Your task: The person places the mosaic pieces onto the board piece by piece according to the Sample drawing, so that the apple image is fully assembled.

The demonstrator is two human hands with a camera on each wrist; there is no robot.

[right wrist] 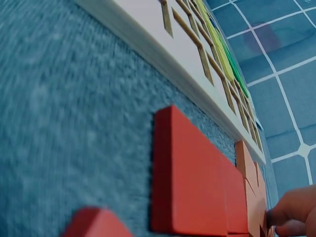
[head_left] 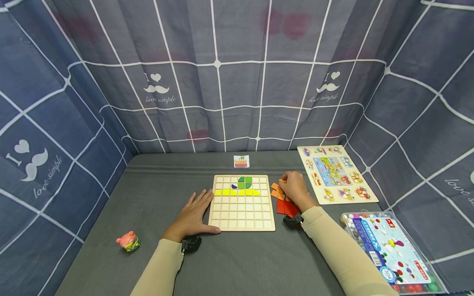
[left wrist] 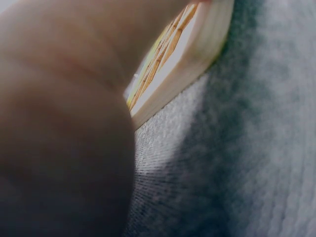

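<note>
A wooden grid board lies flat in the middle of the table. Across it runs a row of yellow tiles; above them sit several green tiles and one small dark blue piece. My left hand rests with spread fingers along the board's left edge, thumb at the near corner. To the right of the board, my right hand pinches an orange tile at the loose orange tiles. Red tiles lie nearer to me, just below the right wrist.
A small picture card lies beyond the board. At the back right is a wooden picture puzzle, with a clear box of coloured balls nearer. A pink pig figurine stands at left. Grid-patterned curtains enclose the table.
</note>
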